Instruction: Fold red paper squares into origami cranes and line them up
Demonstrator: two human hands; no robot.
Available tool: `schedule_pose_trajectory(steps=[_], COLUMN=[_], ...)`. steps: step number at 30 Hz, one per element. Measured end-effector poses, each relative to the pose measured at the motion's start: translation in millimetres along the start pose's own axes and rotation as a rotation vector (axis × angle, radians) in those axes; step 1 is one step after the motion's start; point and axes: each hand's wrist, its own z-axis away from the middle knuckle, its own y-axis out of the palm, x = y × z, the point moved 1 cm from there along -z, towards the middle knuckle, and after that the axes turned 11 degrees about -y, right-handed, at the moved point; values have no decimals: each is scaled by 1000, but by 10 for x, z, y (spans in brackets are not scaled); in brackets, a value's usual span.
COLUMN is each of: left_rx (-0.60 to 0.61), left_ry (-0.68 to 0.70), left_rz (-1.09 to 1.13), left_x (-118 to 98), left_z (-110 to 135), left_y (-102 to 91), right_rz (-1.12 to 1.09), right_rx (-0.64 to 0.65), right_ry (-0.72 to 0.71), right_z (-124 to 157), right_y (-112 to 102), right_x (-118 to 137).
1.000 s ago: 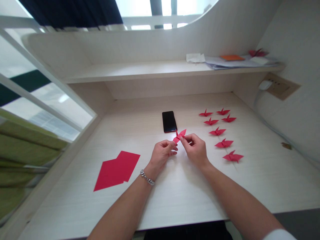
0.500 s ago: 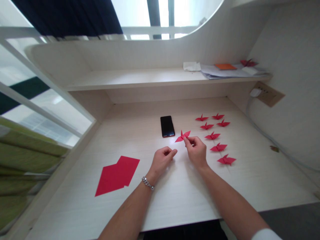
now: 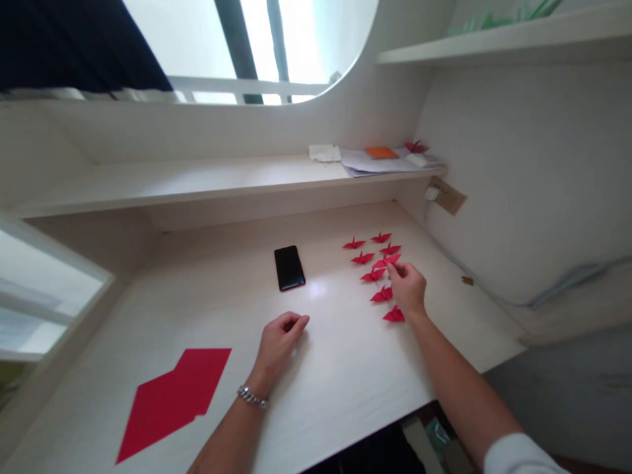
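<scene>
My right hand (image 3: 407, 288) pinches a small red paper crane (image 3: 386, 261) over the rows of finished red cranes (image 3: 366, 257) on the right of the white desk (image 3: 345, 368). One more crane (image 3: 394, 316) lies just beside my right wrist. My left hand (image 3: 279, 340), with a silver bracelet at the wrist, rests on the desk with its fingers loosely curled and nothing in them.
A black phone (image 3: 289, 267) lies face up behind my left hand. Red paper sheets (image 3: 170, 399) lie at the front left. The shelf above carries papers, an orange pad (image 3: 380, 153) and a red crane. A wall socket (image 3: 447, 195) and cable are at the right.
My right hand has carried the crane away from the left hand, to the right, over the rows of cranes. The left hand let go and settled on the desk. The view swung right.
</scene>
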Motion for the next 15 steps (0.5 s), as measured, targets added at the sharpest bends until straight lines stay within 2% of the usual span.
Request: schedule_pose_trajectory(steps=[3, 7, 15], left_rx=[-13, -17, -33], left_ry=[2, 8, 37], left_rz=[-28, -81, -201], left_x=[9, 9, -28], left_z=[-1, -6, -22], left_y=[16, 33, 41], right_rz=[112, 233, 328], right_rx=[-8, 35, 104], right_ry=[68, 124, 158], right_z=[-172, -270, -307], right_y=[-157, -187, -102], right_x=[-363, -682, -869])
